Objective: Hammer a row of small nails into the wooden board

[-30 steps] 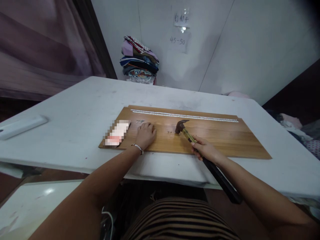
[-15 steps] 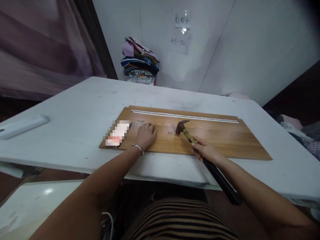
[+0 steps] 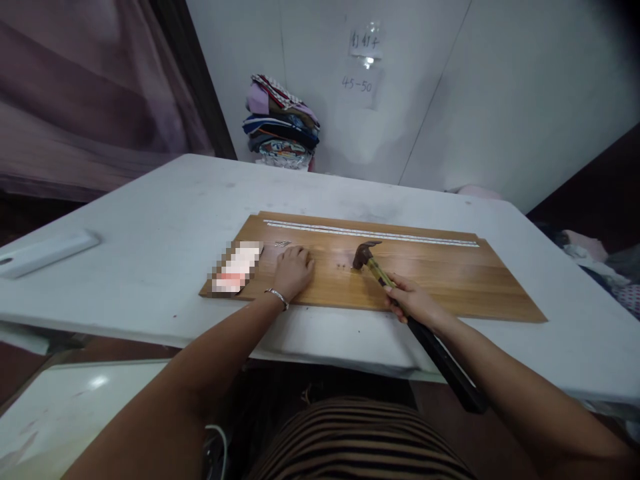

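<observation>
A claw hammer [image 3: 376,270] with a rusty head and a yellow and black handle is gripped in my right hand [image 3: 413,299], midway along the handle. Its head is low over the middle of a brown wooden board [image 3: 460,283]; whether it touches is not clear. Several small nails [image 3: 341,266] stand in the board just left of the hammer head. My left hand [image 3: 294,270] rests palm down on the board, fingers stretched forward and slightly bent, holding nothing visible. Just beyond its fingertips lie loose nails [image 3: 283,243].
A blurred-out phone [image 3: 237,267] lies on the board's left end. Two white measuring strips [image 3: 370,233] run along its far side. The white table [image 3: 150,220] carries a white long object [image 3: 50,253] at left. Folded clothes [image 3: 283,123] are stacked against the wall.
Almost nothing differs. The whole view has shifted very slightly; both hands and the hammer keep their places over the board.
</observation>
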Available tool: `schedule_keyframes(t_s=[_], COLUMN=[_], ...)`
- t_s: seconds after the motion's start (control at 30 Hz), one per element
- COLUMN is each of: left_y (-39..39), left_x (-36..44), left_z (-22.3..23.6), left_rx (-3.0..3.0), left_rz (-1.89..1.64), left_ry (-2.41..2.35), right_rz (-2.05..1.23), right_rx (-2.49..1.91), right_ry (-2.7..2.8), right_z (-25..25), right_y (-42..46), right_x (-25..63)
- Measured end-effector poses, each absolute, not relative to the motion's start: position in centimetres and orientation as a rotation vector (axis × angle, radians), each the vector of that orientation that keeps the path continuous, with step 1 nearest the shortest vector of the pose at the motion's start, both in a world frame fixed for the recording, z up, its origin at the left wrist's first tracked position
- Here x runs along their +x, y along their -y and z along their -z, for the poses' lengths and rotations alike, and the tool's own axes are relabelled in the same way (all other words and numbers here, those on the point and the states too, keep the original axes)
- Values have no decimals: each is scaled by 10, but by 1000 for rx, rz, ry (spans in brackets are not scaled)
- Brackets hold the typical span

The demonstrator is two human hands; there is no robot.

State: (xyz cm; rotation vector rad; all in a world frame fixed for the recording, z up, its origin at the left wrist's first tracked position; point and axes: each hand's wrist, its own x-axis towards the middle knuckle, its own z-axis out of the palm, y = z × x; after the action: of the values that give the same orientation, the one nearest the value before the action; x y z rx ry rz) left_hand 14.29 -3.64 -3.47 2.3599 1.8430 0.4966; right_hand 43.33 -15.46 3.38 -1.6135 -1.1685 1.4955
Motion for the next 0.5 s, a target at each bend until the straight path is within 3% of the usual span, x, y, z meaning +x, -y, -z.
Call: schedule_keyframes(t_s=[0.5], left_y=[45], left_x=[138], left_z=[31], left_rx=[2322], left_rz=[-598], left_ry=[-1596], right_rz=[-1458], right_rx=[-1605], right_ry=[1192], right_z=[-19], right_y=[156], right_x=[441])
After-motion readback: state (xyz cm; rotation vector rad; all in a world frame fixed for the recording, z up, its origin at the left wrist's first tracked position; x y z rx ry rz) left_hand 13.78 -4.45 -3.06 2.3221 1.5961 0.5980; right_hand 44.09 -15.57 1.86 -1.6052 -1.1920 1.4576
